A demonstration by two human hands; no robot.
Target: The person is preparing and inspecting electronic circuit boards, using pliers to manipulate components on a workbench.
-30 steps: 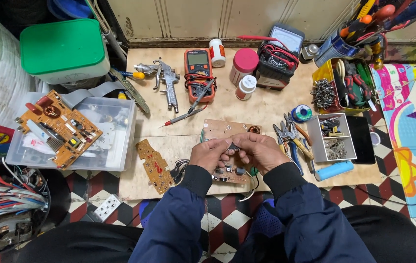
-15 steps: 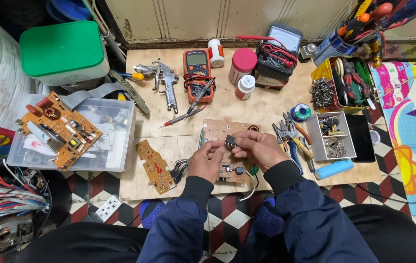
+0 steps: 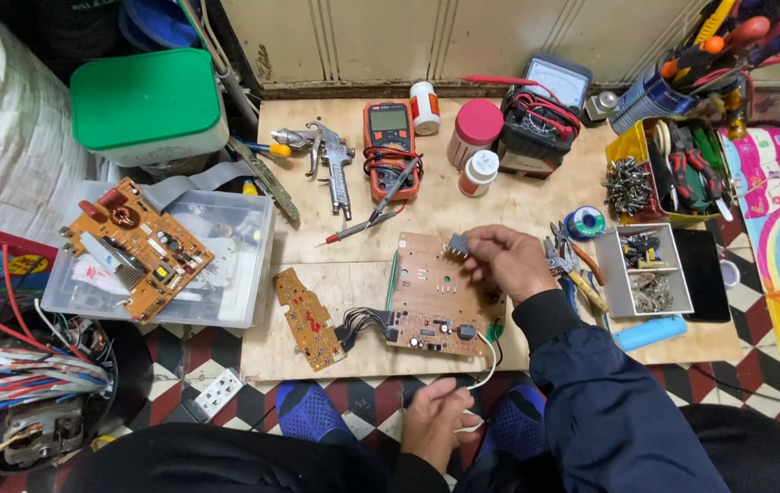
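Pinching a small dark component between its fingertips, the right hand holds it just over the far edge of the brown circuit board lying on the wooden work board. Nearer the body, the left hand grasps a white wire running off the board's near edge. Steadying that wire while keeping a light, level pinch seems wise; pliers lie just beyond the right hand.

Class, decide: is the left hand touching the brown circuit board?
Apart. The head view shows the left hand below the table edge, pinching a white wire, clear of the brown circuit board.
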